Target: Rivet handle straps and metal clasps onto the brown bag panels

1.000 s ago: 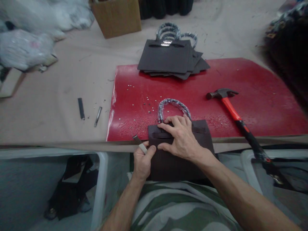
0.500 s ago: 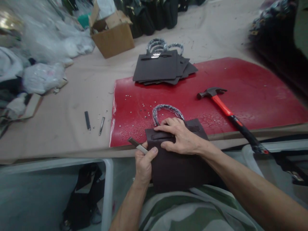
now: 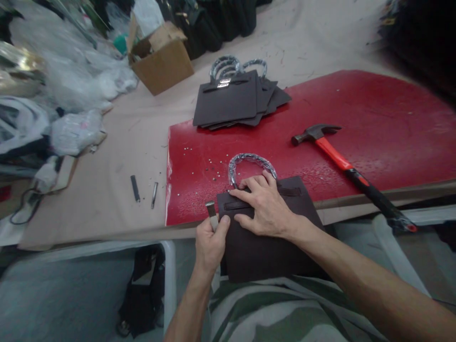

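Note:
A dark brown leather panel (image 3: 263,251) with a plastic-wrapped handle (image 3: 249,156) lies at the front edge of the red mat (image 3: 356,109). My left hand (image 3: 211,240) is closed around a flat metal-ended tool (image 3: 211,211), its thumb at the panel's left edge. Across the panel's top, near the handle base and a slotted strap, my right hand (image 3: 265,204) lies with fingers spread. Behind it, similar panels (image 3: 228,102) with wrapped handles are stacked. To the right rests a hammer (image 3: 335,154) with a red and black grip.
Small metal bits (image 3: 213,171) are scattered on the mat. Two small rods, one dark (image 3: 135,188) and one shiny (image 3: 154,195), lie left of it. A cardboard box (image 3: 164,61) and plastic bags (image 3: 78,71) stand behind. Bins (image 3: 170,285) sit below the table edge.
The tool in my left hand has turned more upright. My right hand stays on the panel in nearly the same pose. The camera view has shifted slightly.

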The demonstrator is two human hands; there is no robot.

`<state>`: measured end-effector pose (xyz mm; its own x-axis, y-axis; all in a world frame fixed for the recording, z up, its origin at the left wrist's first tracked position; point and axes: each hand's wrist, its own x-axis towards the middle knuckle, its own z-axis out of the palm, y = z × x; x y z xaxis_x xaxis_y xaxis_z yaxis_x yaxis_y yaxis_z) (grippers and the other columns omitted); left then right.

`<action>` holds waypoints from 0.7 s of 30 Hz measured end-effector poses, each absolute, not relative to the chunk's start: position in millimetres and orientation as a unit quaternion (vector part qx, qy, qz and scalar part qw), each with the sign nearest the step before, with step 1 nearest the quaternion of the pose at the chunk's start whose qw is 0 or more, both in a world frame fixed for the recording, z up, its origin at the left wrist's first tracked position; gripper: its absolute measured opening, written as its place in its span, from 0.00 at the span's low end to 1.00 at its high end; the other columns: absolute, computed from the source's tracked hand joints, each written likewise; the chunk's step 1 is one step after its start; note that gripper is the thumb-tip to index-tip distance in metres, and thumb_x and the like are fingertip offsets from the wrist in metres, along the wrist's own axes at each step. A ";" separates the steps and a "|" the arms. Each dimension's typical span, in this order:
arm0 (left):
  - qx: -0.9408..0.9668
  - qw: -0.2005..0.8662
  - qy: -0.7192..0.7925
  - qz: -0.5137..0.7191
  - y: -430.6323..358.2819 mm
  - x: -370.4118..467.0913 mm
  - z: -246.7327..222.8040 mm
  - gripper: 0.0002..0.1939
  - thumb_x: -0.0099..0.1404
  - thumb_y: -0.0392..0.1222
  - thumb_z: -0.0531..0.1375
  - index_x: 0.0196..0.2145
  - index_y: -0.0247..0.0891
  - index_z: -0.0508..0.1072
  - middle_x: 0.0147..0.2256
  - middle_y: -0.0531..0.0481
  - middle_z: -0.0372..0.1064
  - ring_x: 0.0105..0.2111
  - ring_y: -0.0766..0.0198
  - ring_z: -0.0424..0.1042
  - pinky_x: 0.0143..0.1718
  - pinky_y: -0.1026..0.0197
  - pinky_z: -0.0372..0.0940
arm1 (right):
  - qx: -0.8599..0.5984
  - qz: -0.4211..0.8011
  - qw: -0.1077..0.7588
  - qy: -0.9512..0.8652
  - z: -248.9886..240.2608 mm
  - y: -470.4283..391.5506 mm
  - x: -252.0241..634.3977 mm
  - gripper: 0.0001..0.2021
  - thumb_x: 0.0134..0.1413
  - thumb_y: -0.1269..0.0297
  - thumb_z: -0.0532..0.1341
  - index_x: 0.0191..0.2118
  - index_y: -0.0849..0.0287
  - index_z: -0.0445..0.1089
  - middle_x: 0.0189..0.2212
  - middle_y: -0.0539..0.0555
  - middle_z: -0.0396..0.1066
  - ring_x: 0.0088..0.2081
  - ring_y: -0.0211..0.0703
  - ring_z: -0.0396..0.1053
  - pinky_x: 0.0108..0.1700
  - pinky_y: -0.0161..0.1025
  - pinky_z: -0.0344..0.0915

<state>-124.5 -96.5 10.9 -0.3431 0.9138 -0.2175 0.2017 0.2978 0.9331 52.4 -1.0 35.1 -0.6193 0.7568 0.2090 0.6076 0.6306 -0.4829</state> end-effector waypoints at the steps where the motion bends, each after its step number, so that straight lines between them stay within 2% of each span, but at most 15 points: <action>1: 0.406 0.382 0.717 0.418 -98.7 -125.2 11.6 0.16 0.63 0.52 0.64 0.33 0.34 0.79 0.27 0.51 0.73 0.29 0.63 0.71 0.31 0.64 0.65 | -0.391 0.179 0.196 -0.881 34.7 -0.8 52.3 0.27 0.51 0.50 0.65 0.56 0.54 0.73 0.49 0.58 0.67 0.51 0.55 0.60 0.65 0.61 0.41; 4: 0.337 0.370 0.740 0.448 -102.5 -127.9 12.6 0.18 0.62 0.54 0.64 0.31 0.34 0.76 0.22 0.54 0.68 0.22 0.67 0.67 0.25 0.65 0.62 | -0.402 0.163 0.180 -0.883 34.0 -1.0 51.1 0.27 0.51 0.50 0.65 0.56 0.53 0.72 0.51 0.59 0.66 0.53 0.56 0.60 0.66 0.63 0.40; 7: 0.195 0.417 0.694 0.553 -105.0 -134.2 16.9 0.19 0.58 0.55 0.67 0.32 0.33 0.73 0.24 0.53 0.69 0.20 0.67 0.69 0.22 0.65 0.63 | -0.407 0.158 0.168 -0.884 34.0 -1.3 49.8 0.28 0.51 0.50 0.66 0.57 0.53 0.72 0.52 0.58 0.66 0.53 0.57 0.59 0.66 0.62 0.40; 9: 0.136 0.458 0.648 0.594 -107.9 -139.6 24.8 0.19 0.56 0.52 0.69 0.34 0.33 0.73 0.28 0.50 0.72 0.25 0.63 0.74 0.26 0.63 0.69 | -0.407 0.159 0.165 -0.884 34.2 -1.3 49.4 0.28 0.51 0.50 0.66 0.57 0.53 0.71 0.52 0.58 0.66 0.53 0.56 0.59 0.66 0.62 0.40; 11: 0.125 0.510 0.598 0.607 -111.2 -143.0 35.1 0.18 0.55 0.48 0.70 0.38 0.33 0.74 0.34 0.45 0.75 0.34 0.57 0.78 0.37 0.56 0.74 | -0.408 0.158 0.164 -0.884 34.4 -1.1 49.2 0.28 0.51 0.50 0.66 0.58 0.52 0.71 0.51 0.58 0.66 0.53 0.56 0.59 0.66 0.62 0.40; 13: 0.154 0.538 0.558 0.612 -112.2 -142.3 44.2 0.18 0.56 0.44 0.71 0.41 0.34 0.74 0.40 0.43 0.76 0.43 0.52 0.78 0.47 0.51 0.74 | -0.407 0.155 0.164 -0.885 34.5 -1.1 49.0 0.28 0.50 0.50 0.66 0.57 0.52 0.71 0.51 0.57 0.66 0.53 0.56 0.59 0.66 0.61 0.41; 16: 0.245 0.489 0.544 0.636 -104.0 -135.2 46.6 0.15 0.61 0.44 0.68 0.43 0.39 0.71 0.46 0.45 0.73 0.48 0.53 0.77 0.47 0.50 0.76 | -0.406 0.151 0.166 -0.886 34.2 -1.5 48.7 0.28 0.50 0.50 0.66 0.57 0.53 0.71 0.51 0.57 0.66 0.53 0.56 0.59 0.65 0.61 0.41; 21: 0.384 0.368 0.572 0.624 -75.9 -130.3 19.3 0.13 0.68 0.47 0.62 0.45 0.37 0.70 0.46 0.44 0.72 0.45 0.57 0.77 0.43 0.56 0.77 | -0.409 0.148 0.172 -0.884 33.0 -2.1 48.4 0.28 0.50 0.51 0.66 0.57 0.53 0.71 0.51 0.57 0.66 0.53 0.56 0.59 0.66 0.60 0.41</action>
